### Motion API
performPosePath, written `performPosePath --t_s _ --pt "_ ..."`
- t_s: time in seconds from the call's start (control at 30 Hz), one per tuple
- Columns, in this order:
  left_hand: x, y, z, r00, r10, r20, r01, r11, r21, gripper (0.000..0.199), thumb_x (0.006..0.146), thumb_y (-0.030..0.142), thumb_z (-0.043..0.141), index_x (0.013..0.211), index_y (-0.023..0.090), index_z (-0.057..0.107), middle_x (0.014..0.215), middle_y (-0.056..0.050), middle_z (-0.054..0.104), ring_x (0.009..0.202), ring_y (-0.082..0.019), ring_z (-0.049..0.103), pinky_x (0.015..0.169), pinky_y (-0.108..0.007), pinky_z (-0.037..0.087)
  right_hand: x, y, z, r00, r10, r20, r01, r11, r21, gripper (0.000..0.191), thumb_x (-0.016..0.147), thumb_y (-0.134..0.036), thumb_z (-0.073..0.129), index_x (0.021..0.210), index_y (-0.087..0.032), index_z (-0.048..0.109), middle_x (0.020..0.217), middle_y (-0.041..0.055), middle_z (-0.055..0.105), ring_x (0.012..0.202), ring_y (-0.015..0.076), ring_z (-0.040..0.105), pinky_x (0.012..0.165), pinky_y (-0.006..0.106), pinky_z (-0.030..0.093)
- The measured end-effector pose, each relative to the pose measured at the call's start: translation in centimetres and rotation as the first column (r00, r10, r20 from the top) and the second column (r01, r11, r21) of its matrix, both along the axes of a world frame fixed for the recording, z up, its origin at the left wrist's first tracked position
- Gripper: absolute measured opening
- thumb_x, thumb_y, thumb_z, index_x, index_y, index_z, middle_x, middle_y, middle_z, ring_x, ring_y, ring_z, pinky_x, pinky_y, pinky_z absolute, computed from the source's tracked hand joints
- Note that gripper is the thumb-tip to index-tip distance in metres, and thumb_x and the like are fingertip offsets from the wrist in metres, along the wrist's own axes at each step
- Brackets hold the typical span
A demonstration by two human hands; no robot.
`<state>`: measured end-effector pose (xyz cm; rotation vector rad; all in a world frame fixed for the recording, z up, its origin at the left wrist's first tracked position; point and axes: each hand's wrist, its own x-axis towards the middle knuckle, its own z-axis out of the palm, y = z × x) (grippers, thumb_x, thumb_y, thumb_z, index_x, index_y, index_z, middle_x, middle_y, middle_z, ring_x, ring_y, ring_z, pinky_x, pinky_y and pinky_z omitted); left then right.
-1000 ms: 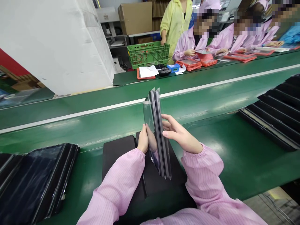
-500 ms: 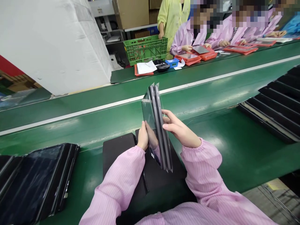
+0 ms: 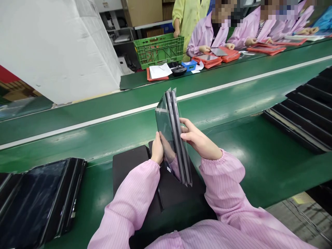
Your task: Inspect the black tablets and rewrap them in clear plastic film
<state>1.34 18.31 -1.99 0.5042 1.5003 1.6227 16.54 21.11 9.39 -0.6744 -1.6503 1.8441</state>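
Two tablets [image 3: 168, 141] in clear film stand on edge, face to face, held between my hands. Against the glossy screen on the left side, my left hand [image 3: 157, 149] presses with its fingers mostly hidden behind the pair. On the other side, my right hand [image 3: 198, 140] grips the far tablet, thumb near its edge and fingers curled round its back. Beneath them lies an open black folding case [image 3: 132, 164], with a dark seam between its two panels. Its near part is hidden by my sleeves and body.
Stacked dark tablets [image 3: 38, 197] lean at the left. A row of black cases [image 3: 298, 121] lies at the right on the green bench [image 3: 249, 166]. Across the belt, co-workers in pink handle items on red sleeves [image 3: 207, 61]; a person in yellow holds a green crate [image 3: 158, 50].
The view has shifted slightly, so the background sits a little higher. Both hands keep hold of the tablet pair, which is almost unmoved.
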Motion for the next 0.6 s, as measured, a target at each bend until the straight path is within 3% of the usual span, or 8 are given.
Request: performPosePath --t_s 0.13,0.4,0.6 --pt "0.0 0.0 0.0 1.0 0.001 -0.003 -0.001 1.0 -0.016 0.042 0.091 0.057 0.05 0.089 0.02 0.07 0.104 -0.015 0.073 0.123 -0.032 0.06 0.103 -0.043 0.048 0.0 0.0 -0.1 1.0 0.004 -0.009 -0.004 1.0 0.002 0.053 0.086 -0.031 0.056 0.136 -0.024 0.041 0.124 0.0073 0.063 0.1 0.0226 0.064 0.098 0.044 0.048" --pt "0.2 -0.3 0.6 0.999 -0.019 -0.028 0.018 0.999 -0.049 0.052 0.091 0.064 0.047 0.095 0.018 0.072 0.104 -0.012 0.074 0.114 -0.031 0.064 0.101 -0.041 0.048 0.0 -0.3 0.2 1.0 0.024 -0.018 -0.024 1.0 0.016 0.053 0.086 -0.03 0.056 0.136 -0.024 0.04 0.13 0.0089 0.061 0.124 0.0277 0.057 0.109 0.051 0.043" --pt "0.4 -0.6 1.2 0.999 -0.034 -0.018 0.033 0.998 -0.046 0.054 0.093 0.063 0.044 0.097 0.017 0.071 0.104 -0.012 0.074 0.114 -0.031 0.064 0.103 -0.043 0.047 0.1 -0.6 0.5 0.998 0.051 -0.035 -0.05 0.998 0.029 0.054 0.085 -0.029 0.058 0.135 -0.023 0.038 0.132 0.0096 0.06 0.124 0.0275 0.058 0.111 0.052 0.04"
